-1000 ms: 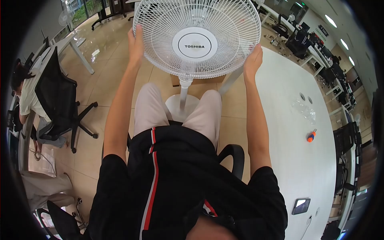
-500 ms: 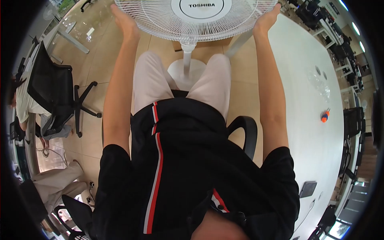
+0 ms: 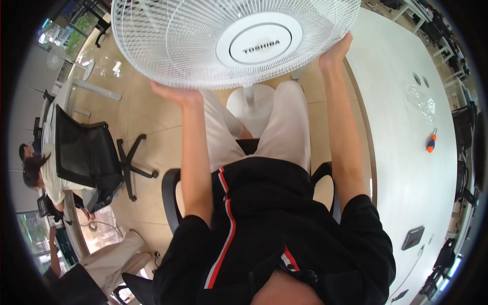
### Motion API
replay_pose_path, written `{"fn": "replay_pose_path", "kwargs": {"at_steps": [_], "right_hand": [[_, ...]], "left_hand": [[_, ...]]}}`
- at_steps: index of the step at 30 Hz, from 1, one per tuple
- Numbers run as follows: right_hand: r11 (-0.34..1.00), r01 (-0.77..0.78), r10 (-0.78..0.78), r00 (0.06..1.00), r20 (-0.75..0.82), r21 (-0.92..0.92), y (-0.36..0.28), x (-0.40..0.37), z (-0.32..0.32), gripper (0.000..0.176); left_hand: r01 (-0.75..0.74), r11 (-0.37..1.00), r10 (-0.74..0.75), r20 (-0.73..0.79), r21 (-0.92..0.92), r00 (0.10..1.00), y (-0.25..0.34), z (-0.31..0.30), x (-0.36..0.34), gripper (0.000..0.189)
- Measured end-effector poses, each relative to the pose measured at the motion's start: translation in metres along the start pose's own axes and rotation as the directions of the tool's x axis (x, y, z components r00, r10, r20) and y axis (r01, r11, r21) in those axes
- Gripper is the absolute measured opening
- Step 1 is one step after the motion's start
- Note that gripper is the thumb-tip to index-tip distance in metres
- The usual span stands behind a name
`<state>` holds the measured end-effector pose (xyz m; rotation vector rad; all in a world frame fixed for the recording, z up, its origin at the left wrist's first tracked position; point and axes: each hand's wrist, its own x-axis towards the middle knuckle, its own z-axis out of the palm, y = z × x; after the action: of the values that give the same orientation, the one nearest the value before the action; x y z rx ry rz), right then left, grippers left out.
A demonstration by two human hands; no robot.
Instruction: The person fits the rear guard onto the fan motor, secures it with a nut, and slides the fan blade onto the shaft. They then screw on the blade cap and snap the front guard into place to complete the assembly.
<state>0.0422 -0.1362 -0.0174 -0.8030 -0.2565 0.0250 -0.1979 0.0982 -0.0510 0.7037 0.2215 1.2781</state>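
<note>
A white Toshiba stand fan [image 3: 259, 43] fills the top of the view, its round wire guard facing me and tilted. Its stand and round base [image 3: 250, 105] show between my knees. My left hand [image 3: 178, 94] supports the guard's lower left rim from below, with its fingers partly hidden behind the wires. On the right side of the rim, my right hand [image 3: 335, 53] grips the guard, its fingers mostly out of sight behind it.
A white table [image 3: 401, 152] runs along my right, bearing an orange-and-blue screwdriver [image 3: 431, 142], a clear plastic bag [image 3: 421, 101] and a dark phone-like device [image 3: 413, 238]. Left of me stands a black office chair [image 3: 86, 152]; people sit beyond it.
The fan head has come lower in view and tilted, with its left side dropping. My left hand has shifted inward beneath the rim. The whole view has also swung.
</note>
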Motion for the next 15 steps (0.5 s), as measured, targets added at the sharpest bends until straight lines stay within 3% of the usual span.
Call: {"fn": "replay_pose_path", "kwargs": {"at_steps": [2,5,8,11,14,15], "right_hand": [[0.998,0.033,-0.033,0.999,0.005,-0.044,0.037,0.003,-0.019,0.058],[1.0,0.018,-0.016,0.999,-0.049,0.026,0.061,-0.013,-0.011,0.062],[0.986,-0.031,0.036,0.999,-0.025,0.165,0.067,-0.017,-0.005,0.067],[0.969,-0.003,0.001,1.0,0.011,0.248,0.075,-0.016,-0.007,0.068],[0.97,0.051,-0.035,0.997,-0.072,0.239,0.081,-0.018,-0.004,0.069],[0.967,0.034,-0.008,0.995,-0.102,0.251,0.082,-0.02,-0.004,0.069]], "left_hand": [[-0.038,0.996,0.04,-0.018,0.075,0.999,-0.01,0.009,-0.015,0.068],[-0.078,0.996,0.081,-0.077,0.048,0.994,-0.03,0.011,-0.028,0.068],[-0.086,0.987,0.103,-0.12,0.134,0.987,-0.037,0.007,-0.018,0.067],[-0.094,0.99,0.107,-0.122,0.106,0.987,-0.043,0.008,-0.004,0.061],[-0.011,0.997,0.004,-0.098,-0.073,0.995,-0.046,0.008,0.007,0.061],[-0.003,0.999,-0.002,-0.093,-0.052,0.996,-0.047,0.005,0.01,0.061]]}}
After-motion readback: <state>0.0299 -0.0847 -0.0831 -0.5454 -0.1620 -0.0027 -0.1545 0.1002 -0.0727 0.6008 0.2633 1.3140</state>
